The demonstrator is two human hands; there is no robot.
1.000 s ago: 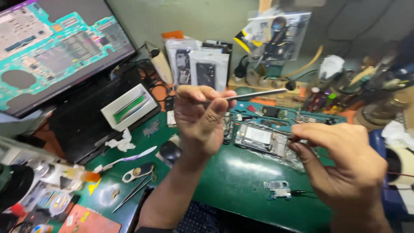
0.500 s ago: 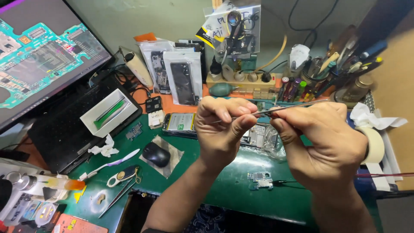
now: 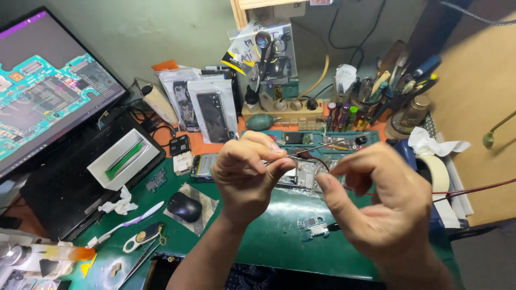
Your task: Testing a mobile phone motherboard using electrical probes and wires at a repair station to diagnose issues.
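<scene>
- Cluttered repair bench with a green mat (image 3: 279,225), a monitor (image 3: 43,96) at the left and a tool cup (image 3: 376,91) at the back.
- My left hand (image 3: 250,172) is clenched around thin tweezers (image 3: 322,145), tips pointing right, held up over the opened phone (image 3: 295,172).
- My right hand (image 3: 384,198) hovers just beside them, thumb and forefinger curled close together; can't tell if they're pinching anything.
- Looks like I'm mid-step sorting out something tiny at the tweezer tips; whatever comes next needs a steady, fine pinch.
- Hands hide most of the phone, and the tweezer tips blur into the clutter.
</scene>
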